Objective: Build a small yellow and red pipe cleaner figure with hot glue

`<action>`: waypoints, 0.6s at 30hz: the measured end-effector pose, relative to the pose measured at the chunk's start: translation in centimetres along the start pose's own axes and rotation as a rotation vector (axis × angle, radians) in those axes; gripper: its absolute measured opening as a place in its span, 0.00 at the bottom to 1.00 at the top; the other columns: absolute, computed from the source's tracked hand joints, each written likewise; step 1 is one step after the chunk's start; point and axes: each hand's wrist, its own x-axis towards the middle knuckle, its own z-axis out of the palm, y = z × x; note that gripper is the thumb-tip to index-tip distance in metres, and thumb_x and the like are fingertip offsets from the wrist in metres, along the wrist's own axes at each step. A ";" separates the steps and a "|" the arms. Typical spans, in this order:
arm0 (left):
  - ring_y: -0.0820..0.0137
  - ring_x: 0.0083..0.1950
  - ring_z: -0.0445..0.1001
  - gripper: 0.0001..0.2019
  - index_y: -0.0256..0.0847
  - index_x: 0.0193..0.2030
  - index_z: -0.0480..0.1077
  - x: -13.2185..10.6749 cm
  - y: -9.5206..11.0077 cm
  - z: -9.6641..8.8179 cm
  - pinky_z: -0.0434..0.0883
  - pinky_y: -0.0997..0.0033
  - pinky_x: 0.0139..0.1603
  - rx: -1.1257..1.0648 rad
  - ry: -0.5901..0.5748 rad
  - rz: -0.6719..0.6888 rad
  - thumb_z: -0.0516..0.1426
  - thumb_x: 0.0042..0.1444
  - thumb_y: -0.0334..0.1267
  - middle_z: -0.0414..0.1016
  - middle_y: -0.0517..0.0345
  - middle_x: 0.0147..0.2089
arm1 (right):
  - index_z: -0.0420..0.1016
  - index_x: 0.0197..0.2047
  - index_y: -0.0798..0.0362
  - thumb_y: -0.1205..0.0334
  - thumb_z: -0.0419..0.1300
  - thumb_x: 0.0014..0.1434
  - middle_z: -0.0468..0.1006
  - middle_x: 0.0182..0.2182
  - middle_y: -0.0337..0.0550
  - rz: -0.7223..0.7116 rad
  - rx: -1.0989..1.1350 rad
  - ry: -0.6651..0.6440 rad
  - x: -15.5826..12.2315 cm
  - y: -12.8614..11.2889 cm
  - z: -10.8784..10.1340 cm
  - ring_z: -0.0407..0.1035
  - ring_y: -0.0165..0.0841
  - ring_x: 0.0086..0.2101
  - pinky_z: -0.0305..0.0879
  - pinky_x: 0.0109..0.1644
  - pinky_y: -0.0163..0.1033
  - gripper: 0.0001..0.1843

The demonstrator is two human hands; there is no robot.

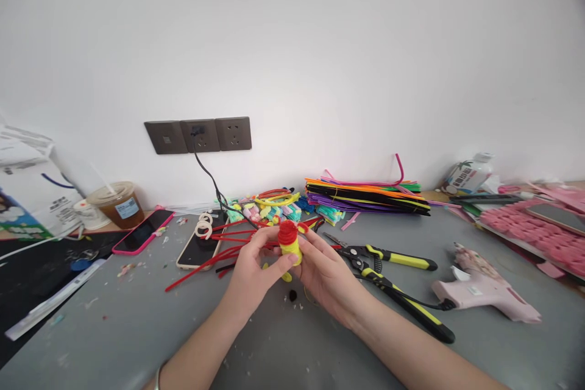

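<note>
Between my two hands is a small figure of coiled pipe cleaner (290,245), red on top and yellow below. My left hand (259,263) closes on its left side, with the thumb pressed against the yellow part. On the other side my right hand (322,262) has its fingers curled round the figure. A bit of yellow pipe cleaner shows near the right fingertips. Loose red pipe cleaners (196,274) lie behind and to the left of my hands. Just below the figure, a small black pompom (293,295) rests on the grey mat.
Yellow-and-black wire pliers (393,280) and a pink glue gun (489,292) lie to the right. Bundled colored pipe cleaners (365,198) are along the wall. Two phones (144,233) and an iced drink cup (119,206) sit left. A black cord (206,172) hangs from the socket.
</note>
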 end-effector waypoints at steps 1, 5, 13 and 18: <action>0.62 0.49 0.75 0.16 0.43 0.47 0.79 0.0 -0.1 0.0 0.72 0.70 0.48 -0.010 0.003 -0.007 0.68 0.49 0.36 0.79 0.50 0.49 | 0.77 0.46 0.47 0.58 0.74 0.51 0.82 0.38 0.41 -0.005 0.000 0.012 0.0 -0.1 0.0 0.75 0.34 0.36 0.70 0.41 0.38 0.20; 0.63 0.47 0.76 0.13 0.42 0.42 0.79 -0.1 0.0 0.1 0.72 0.71 0.43 -0.037 0.020 -0.025 0.68 0.49 0.35 0.80 0.51 0.44 | 0.76 0.48 0.48 0.61 0.74 0.50 0.80 0.36 0.38 -0.029 -0.015 0.037 0.2 -0.2 -0.3 0.74 0.31 0.37 0.69 0.42 0.35 0.22; 0.64 0.48 0.76 0.13 0.41 0.42 0.81 0.1 0.9 0.2 0.73 0.71 0.47 -0.204 0.071 -0.114 0.69 0.48 0.37 0.81 0.52 0.43 | 0.76 0.47 0.49 0.58 0.73 0.52 0.78 0.39 0.40 -0.110 -0.194 -0.009 0.5 -0.8 -0.9 0.72 0.32 0.40 0.68 0.47 0.37 0.20; 0.69 0.40 0.75 0.11 0.39 0.36 0.80 0.4 1.1 -0.2 0.73 0.72 0.41 -0.372 0.118 -0.194 0.71 0.45 0.40 0.80 0.54 0.38 | 0.74 0.43 0.48 0.48 0.68 0.54 0.77 0.35 0.41 -0.423 -0.639 0.149 0.7 -3.8 -1.9 0.72 0.36 0.37 0.67 0.43 0.40 0.18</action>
